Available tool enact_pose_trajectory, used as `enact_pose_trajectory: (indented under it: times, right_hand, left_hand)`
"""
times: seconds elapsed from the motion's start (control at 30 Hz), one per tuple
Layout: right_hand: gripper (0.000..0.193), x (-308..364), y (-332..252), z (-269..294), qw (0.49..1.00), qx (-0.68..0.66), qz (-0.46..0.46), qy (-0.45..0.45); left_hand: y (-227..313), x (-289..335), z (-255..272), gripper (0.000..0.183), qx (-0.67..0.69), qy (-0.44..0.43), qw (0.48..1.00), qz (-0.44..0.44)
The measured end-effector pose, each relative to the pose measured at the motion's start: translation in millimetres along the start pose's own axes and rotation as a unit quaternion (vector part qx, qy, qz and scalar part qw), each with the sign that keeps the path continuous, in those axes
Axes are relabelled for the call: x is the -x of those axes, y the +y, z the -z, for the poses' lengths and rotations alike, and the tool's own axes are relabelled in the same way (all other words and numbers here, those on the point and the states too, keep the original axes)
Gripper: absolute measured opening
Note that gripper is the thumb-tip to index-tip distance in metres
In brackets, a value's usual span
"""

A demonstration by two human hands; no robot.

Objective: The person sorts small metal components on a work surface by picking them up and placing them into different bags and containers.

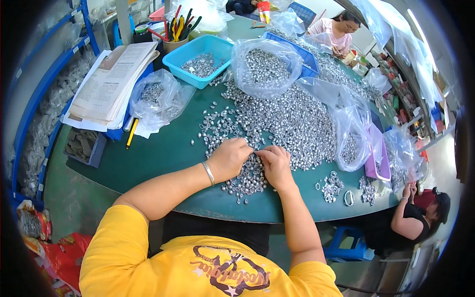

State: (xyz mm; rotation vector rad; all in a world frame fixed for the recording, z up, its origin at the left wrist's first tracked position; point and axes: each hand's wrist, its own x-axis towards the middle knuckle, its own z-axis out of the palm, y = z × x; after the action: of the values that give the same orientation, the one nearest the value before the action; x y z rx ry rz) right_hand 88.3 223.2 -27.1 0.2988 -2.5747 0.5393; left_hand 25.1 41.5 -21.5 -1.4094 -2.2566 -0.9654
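A wide heap of small silvery metal pieces [302,123], rounded and shiny, covers the middle of the green table [153,163]. At its near edge my left hand [230,158] and my right hand [275,164] almost meet, fingertips pinched together over the loose pieces. What sits between the fingers is too small to name; it looks like a tiny metal piece. On my left wrist is a silver bangle [208,173]. Beneath and between the hands lies a smaller spill of the same pieces [247,180]. Both forearms reach in from yellow sleeves.
Behind the heap stand a light-blue basket [173,67], an open plastic bag of pieces [267,69] and a pot of pliers [178,34]. Papers [114,74] lie left; a purple basket [378,153] and small ring piles [332,187] lie right. Two people work at the table's far and right sides.
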Motion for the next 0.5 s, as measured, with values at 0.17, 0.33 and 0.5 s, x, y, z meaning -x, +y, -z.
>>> enact_pose_trajectory:
  times: [0.17,0.33,0.5]
  right_hand:
    - [0.009,-3,-7,6,0.999,-0.017,-0.006,-0.045]
    - [0.009,-2,-9,5,0.998,-0.046,0.014,-0.052]
    - [0.009,-3,-5,3,0.991,-0.134,-0.01,-0.01]
  left_hand:
    - [-6,-5,6,0.01,0.45,-0.027,0.84,0.303]
    - [-9,-8,14,0.016,0.633,-0.05,0.652,0.415]
    - [-14,-5,15,0.016,0.696,-0.051,0.591,0.404]
